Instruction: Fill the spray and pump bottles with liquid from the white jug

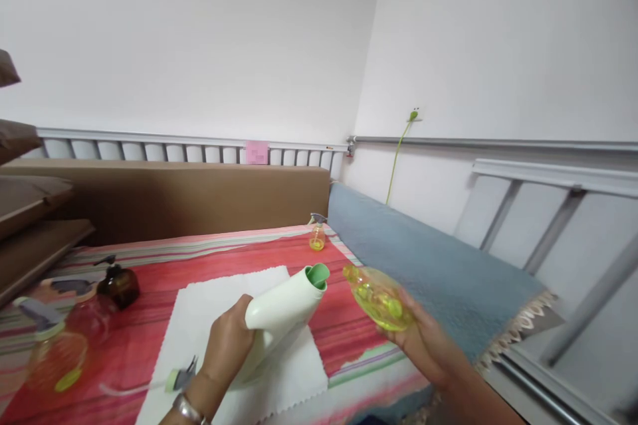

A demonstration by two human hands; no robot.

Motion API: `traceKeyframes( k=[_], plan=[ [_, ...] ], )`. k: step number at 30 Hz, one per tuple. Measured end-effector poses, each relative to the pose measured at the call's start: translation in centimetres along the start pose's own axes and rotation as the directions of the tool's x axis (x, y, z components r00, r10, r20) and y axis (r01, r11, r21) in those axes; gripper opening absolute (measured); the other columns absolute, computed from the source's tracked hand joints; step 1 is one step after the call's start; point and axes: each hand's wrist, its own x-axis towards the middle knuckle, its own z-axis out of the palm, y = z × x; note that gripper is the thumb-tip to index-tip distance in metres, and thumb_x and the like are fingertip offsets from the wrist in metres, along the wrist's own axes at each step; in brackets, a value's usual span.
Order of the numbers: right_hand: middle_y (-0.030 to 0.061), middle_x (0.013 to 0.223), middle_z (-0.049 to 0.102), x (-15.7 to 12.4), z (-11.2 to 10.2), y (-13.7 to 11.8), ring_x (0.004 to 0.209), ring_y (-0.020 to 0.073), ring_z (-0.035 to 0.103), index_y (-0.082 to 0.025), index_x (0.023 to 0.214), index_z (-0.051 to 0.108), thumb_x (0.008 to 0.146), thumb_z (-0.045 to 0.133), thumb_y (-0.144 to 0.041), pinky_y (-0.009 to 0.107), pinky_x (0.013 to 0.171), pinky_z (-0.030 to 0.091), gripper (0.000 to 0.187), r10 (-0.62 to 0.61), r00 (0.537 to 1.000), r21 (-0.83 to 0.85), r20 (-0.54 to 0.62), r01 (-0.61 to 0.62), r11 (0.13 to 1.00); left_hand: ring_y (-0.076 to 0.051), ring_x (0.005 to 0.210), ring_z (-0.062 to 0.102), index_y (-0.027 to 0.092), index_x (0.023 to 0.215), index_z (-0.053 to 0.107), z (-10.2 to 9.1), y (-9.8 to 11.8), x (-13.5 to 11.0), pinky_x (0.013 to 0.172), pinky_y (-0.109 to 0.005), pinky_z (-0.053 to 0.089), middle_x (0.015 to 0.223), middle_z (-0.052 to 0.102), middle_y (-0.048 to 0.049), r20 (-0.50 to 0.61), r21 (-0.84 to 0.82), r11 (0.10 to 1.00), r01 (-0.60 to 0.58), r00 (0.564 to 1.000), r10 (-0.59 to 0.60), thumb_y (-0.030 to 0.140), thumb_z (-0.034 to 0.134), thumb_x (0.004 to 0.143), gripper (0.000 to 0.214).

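My left hand (229, 339) is wrapped round a white jug (284, 309) with a green spout, tilted with its mouth up and to the right. My right hand (421, 345) grips a see-through yellow spray bottle (379, 299) by its base. That bottle has no sprayer on it and lies nearly on its side, neck pointing left at the jug's mouth, a small gap between them. Below the left wrist, a grey and green sprayer head (179, 377) with a clear tube rests at the edge of a white cloth (199, 312).
At the left stand a yellow spray bottle (57, 358), a pinkish spray bottle (90, 315) and a dark pump bottle (119, 285). Another small spray bottle (317, 237) is at the back. A brown padded board (199, 202), a blue cover (399, 239) and stacked boxes (40, 246) border the red striped cloth (209, 259).
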Motion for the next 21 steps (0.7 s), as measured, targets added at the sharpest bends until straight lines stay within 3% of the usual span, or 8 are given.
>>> traceKeyframes(
  k=[4,16,21],
  plan=[
    [0.0046,0.119,0.063,1.7,-0.3,-1.3,0.103,0.0237,0.059,-0.028,0.111,0.055,0.078,0.060,-0.045,0.032,0.066,0.054,0.037,0.034,0.999,-0.041,-0.021,-0.035,0.999,-0.021,0.075,0.065,0.024,0.087,0.052,0.1,0.8,-0.1,0.060,-0.025,0.037,0.077,0.069,-0.0013,0.031,0.024,0.999,-0.047,0.998,0.046,0.011,0.041,0.075,0.020],
    [0.0045,0.117,0.062,3.0,-0.2,-3.7,0.098,0.0239,0.061,-0.030,0.116,0.049,0.080,0.057,-0.045,0.032,0.066,0.054,0.040,0.029,0.994,-0.319,0.109,0.008,0.948,-0.021,0.075,0.065,0.023,0.087,0.052,0.0,1.0,0.5,0.061,-0.025,0.037,0.078,0.068,-0.0013,0.048,0.060,0.997,-0.045,0.998,0.042,0.010,0.042,0.075,0.021],
    [0.0035,0.121,0.057,3.6,0.3,-4.5,0.102,0.0245,0.059,-0.032,0.114,0.047,0.076,0.062,-0.046,0.029,0.063,0.053,0.043,0.013,0.998,-0.441,0.060,0.015,0.897,-0.020,0.074,0.065,0.024,0.086,0.051,0.1,1.3,0.5,0.059,-0.025,0.035,0.076,0.068,-0.0001,0.044,0.069,0.996,-0.064,0.997,0.061,0.010,0.043,0.074,0.020]
  ],
)
